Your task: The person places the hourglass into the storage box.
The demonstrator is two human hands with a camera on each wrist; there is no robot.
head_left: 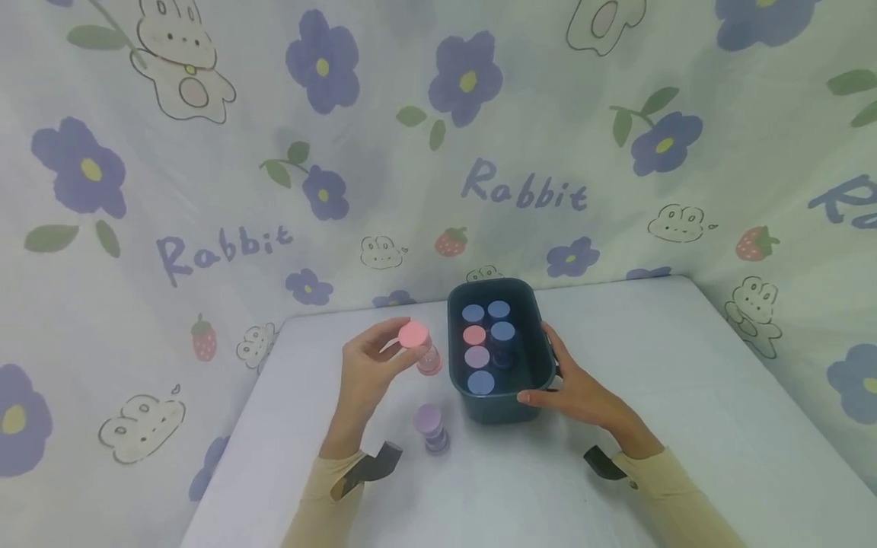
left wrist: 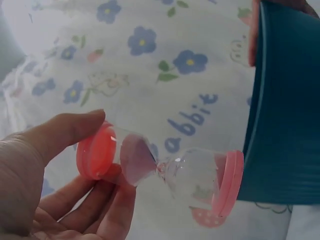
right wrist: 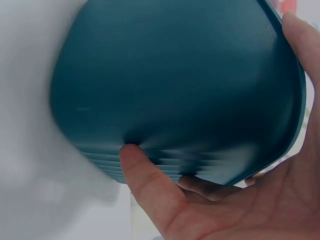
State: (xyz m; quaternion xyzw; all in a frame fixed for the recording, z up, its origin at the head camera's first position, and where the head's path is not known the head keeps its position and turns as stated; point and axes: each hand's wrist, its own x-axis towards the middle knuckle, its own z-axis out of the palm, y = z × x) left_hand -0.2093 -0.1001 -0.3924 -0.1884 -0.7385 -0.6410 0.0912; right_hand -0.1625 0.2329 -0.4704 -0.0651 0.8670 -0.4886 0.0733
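By one end cap, the thumb and fingers of my left hand pinch a pink hourglass. It is raised just left of a dark teal bin, and its sand shows in the bulb nearer my fingers in the left wrist view. My right hand grips the bin's right side, thumb at the near rim and fingers along the wall. Inside the bin stand several blue hourglasses, a pink-capped one and a purple-capped one. A purple hourglass stands on the table in front of the bin's near-left corner.
The table has a white cover. Directly behind the bin, a curtain printed with rabbits and flowers meets the table's back edge. Dark straps with small mounts sit around both wrists.
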